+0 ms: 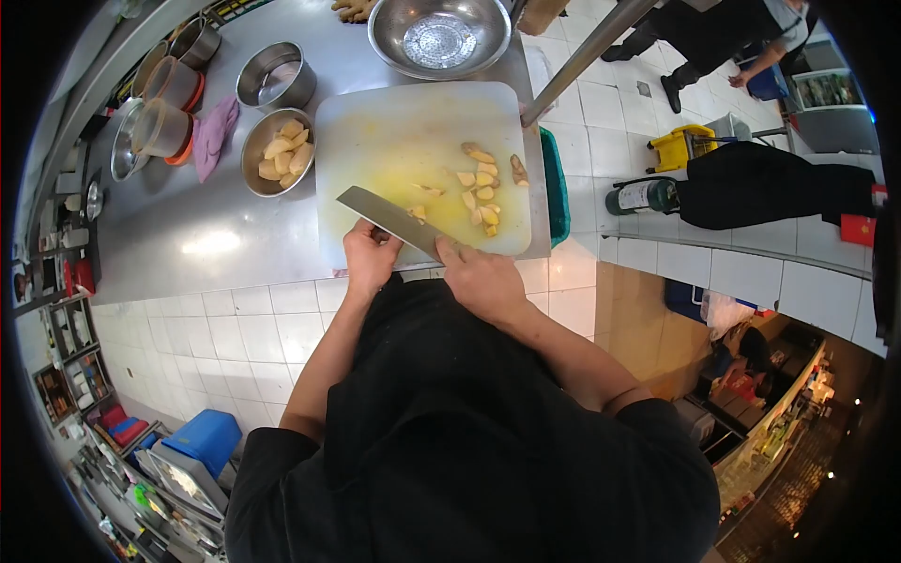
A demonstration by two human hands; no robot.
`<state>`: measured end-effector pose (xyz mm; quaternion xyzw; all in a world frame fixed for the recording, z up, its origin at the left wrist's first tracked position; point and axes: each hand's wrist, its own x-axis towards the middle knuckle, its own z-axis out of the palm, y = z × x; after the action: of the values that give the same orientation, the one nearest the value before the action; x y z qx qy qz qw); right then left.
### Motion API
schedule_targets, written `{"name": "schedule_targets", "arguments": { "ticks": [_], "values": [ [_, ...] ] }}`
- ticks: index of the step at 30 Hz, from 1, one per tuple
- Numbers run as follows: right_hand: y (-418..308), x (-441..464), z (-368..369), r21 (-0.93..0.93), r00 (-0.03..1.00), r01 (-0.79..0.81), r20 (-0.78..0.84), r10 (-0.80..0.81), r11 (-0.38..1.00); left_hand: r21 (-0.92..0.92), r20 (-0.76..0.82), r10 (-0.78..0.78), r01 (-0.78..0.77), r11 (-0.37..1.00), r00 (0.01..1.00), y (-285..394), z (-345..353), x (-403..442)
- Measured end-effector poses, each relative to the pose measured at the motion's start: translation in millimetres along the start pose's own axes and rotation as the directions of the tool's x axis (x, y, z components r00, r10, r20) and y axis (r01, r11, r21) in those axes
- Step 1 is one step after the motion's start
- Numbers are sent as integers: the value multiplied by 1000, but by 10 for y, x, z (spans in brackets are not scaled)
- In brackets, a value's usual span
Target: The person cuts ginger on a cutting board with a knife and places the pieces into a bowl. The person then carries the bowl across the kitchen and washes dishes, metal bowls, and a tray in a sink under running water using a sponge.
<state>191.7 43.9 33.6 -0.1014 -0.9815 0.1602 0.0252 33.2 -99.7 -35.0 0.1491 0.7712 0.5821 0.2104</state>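
My right hand (481, 281) grips a broad cleaver (389, 220) near the handle end, and its blade slants up and left over the near edge of the white cutting board (366, 131). Just left of the blade, my left hand (372, 255) has its fingers curled and pressed together; whatever is in them is hidden. Pieces of peeled ginger (483, 192) lie on the right side of the board, with scraps of peel (429, 190) near its middle. A steel bowl (253, 183) of larger ginger pieces (285, 152) stands at the board's left.
A large steel bowl (441, 38) sits behind the board, beside unpeeled ginger (355, 9). Leftward are a steel pot (276, 77), plastic tubs (161, 129) and a purple cloth (217, 138). A metal post (587, 61) and a green bin (555, 188) flank the right edge. Another person (699, 42) stands beyond.
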Motion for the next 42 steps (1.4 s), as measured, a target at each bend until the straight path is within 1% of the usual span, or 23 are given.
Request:
{"name": "schedule_targets", "arguments": {
  "ticks": [1,3,7,9,10,13,15,17,19,22,26,28,30,32,33,34,35,36,37,38,39,41,42],
  "values": [
    [-18,-1,-19,-37,1000,28,-2,-28,999,1,2,0,0,1000,1000,39,14,-7],
    [-8,-13,16,-32,999,27,-15,-28,999,42,-39,4,-2,999,999,82,32,-17],
    [66,-56,131,-3,999,11,-31,-11,1000,49,-32,-32,33,998,999,-4,49,1],
    [113,-70,149,18,1000,2,-25,-1,1000,-54,-64,-54,51,997,996,-21,76,4],
    [119,-65,144,40,1000,-8,-18,9,999,-55,-66,-54,51,997,996,-26,74,7],
    [78,-60,18,38,999,-8,37,7,999,-44,-82,-40,36,998,996,-56,81,8],
    [61,-51,30,28,1000,-1,22,0,1000,22,-60,-20,21,1000,998,-68,59,9],
    [66,-33,48,17,1000,4,0,-4,1000,12,-66,-28,29,1000,997,-42,62,3],
    [91,-17,70,22,999,-22,36,21,1000,-1,-75,-39,39,999,996,-12,80,8],
    [61,-9,-14,19,997,-14,75,13,1000,-25,-85,-12,9,1000,996,-29,90,-7],
    [125,-36,65,17,998,-22,65,20,1000,31,-74,7,-5,1000,997,25,77,-7],
    [111,-64,71,-7,1000,-10,28,10,1000,50,-69,11,-7,999,998,138,71,-20],
    [118,-86,60,-6,999,-16,43,16,1000,159,-79,80,-67,985,994,215,63,2],
    [163,-88,92,-4,998,-19,57,19,1000,181,-77,77,-62,982,994,155,38,31],
    [215,-67,135,174,997,-51,-44,60,983,202,-75,72,-56,978,995,104,22,47],
    [268,-47,160,349,984,-65,-133,118,935,202,-79,71,-54,978,994,30,1,66],
    [336,-25,171,349,985,-63,-131,115,935,53,-33,19,-17,998,999,-62,-25,87],
    [390,29,132,643,951,-293,122,283,708,-94,20,-26,28,995,999,-129,-40,97],
    [410,84,76,780,850,-514,407,335,356,-94,20,-28,29,995,999,-157,-46,93],
    [386,128,1,840,843,-506,433,319,198,-109,37,-31,35,993,999,-184,-50,85],
    [420,154,23,839,842,-507,435,319,196,-123,54,-34,41,992,998,-205,-54,81],
    [498,178,101,845,840,-523,488,238,113,-137,55,-44,51,989,998,-246,-54,77],
    [502,178,130,844,839,-525,490,238,112,-152,55,-52,60,987,997,-270,-50,74]
  ]
}}
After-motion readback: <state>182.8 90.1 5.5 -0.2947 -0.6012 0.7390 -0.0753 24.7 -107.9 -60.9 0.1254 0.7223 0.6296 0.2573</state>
